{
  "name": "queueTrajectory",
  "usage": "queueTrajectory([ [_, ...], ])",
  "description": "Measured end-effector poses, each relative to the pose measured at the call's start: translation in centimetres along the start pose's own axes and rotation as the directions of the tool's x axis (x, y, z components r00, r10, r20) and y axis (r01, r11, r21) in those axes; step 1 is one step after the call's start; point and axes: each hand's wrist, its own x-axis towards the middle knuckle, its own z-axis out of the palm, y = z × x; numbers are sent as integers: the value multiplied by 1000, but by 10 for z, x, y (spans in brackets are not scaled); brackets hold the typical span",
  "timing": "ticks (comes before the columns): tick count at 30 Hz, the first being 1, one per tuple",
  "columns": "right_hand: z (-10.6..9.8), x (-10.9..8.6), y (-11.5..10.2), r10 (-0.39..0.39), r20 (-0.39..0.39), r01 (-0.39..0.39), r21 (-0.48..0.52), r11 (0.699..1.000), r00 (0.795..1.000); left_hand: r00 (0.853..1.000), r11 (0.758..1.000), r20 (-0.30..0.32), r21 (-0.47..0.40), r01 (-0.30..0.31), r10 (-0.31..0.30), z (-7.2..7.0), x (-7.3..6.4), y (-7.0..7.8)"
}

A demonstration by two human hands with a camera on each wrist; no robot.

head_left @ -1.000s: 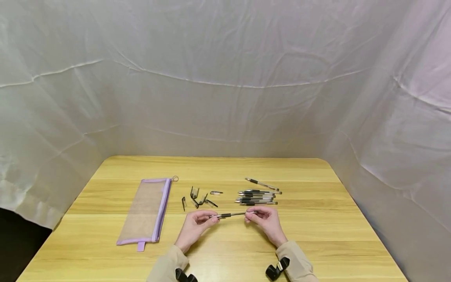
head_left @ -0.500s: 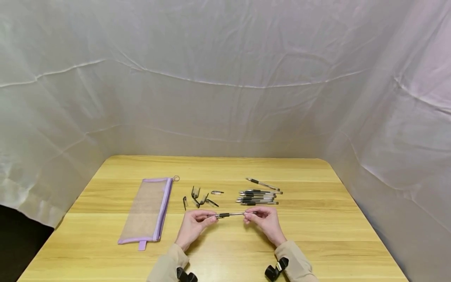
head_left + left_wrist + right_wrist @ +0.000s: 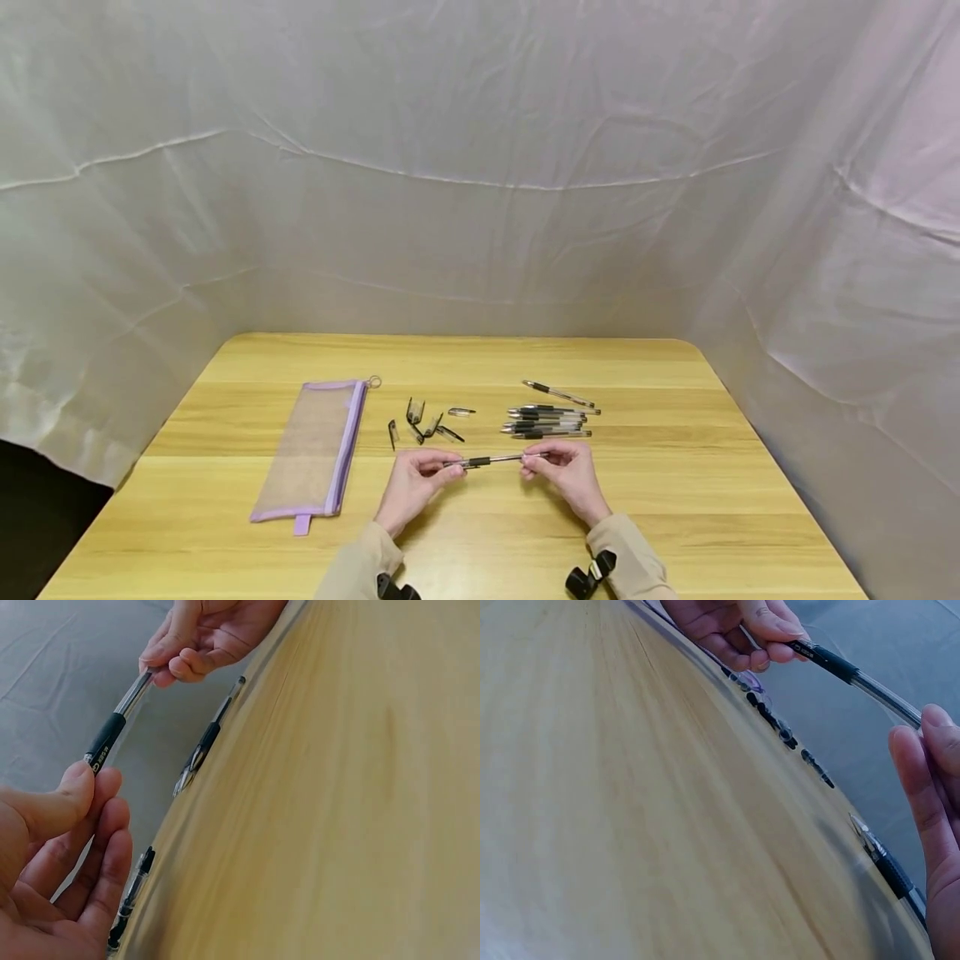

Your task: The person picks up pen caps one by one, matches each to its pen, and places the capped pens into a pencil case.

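Observation:
A black gel pen (image 3: 480, 461) with a clear barrel and a dark rubber grip is held level above the table, stretched between both hands. At its tip end, my left hand (image 3: 412, 487) pinches it with thumb and fingers, where a cap shows partly under the fingertips. The pen's back end sits between the thumb and fingers of my right hand (image 3: 572, 479), which hide that end. In the left wrist view the dark grip (image 3: 106, 739) comes out just past the left thumb. Several uncapped pens (image 3: 547, 423) lie side by side beyond the right hand.
Several loose pen caps (image 3: 426, 429) are scattered behind the left hand. One separate pen (image 3: 558, 392) lies slanted behind the row of pens. To the left is a purple-edged mesh zip pouch (image 3: 307, 450) on the wooden table (image 3: 712, 500). Grey cloth (image 3: 480, 250) hangs around the table.
Both hands keep their hold on the pen at nearly the same place. Only a slight shift of the whole view shows.

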Motion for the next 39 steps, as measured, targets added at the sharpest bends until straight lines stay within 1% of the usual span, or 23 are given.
queueTrajectory([
  [3,0,1,-1,10,14,-10,-36,999,1000,1000,1000,14,-1,13,-13,-3,0,1],
  [5,-1,2,-3,28,24,-26,-80,996,999,1000,1000,26,3,13,-13,-5,1,1],
  [8,-5,2,-4,79,58,-71,-131,989,995,999,1000,47,11,15,-15,-7,2,1],
  [10,-9,2,-5,116,95,-100,-155,983,989,998,999,64,37,7,-10,-9,3,1],
  [12,-14,1,-6,159,136,-137,-158,978,978,997,997,82,76,-13,7,-11,3,1],
  [14,-18,0,-6,199,174,-170,-166,971,964,994,990,102,133,-48,34,-12,3,1],
  [16,-22,0,-7,234,206,-201,-171,965,950,990,976,121,196,-95,72,-14,3,1],
  [18,-24,-1,-7,260,221,-217,-201,955,940,986,959,131,250,-136,106,-14,3,2],
  [20,-26,-2,-8,264,213,-202,-271,941,941,982,938,137,302,-168,131,-14,3,3],
  [22,-27,-3,-8,244,185,-159,-381,911,952,980,921,139,346,-181,141,-14,2,3],
  [24,-28,-4,-9,216,158,-114,-488,866,963,979,907,145,379,-186,140,-15,1,4],
  [26,-28,-5,-10,185,148,-68,-575,816,972,978,897,156,400,-188,135,-15,0,4],
  [31,-28,-4,-10,121,188,41,-684,728,975,975,888,186,417,-193,125,-17,0,1],
  [33,-27,-3,-9,104,196,69,-713,698,975,974,887,192,420,-194,122,-17,-1,1],
  [34,-27,-4,-9,99,198,78,-723,686,975,974,885,192,423,-194,122,-17,-1,1],
  [35,-27,-4,-9,99,198,78,-727,682,975,974,884,192,425,-194,121,-17,-1,1],
  [39,-27,-5,-7,114,190,63,-729,682,975,979,868,170,461,-182,116,-16,-3,2],
])
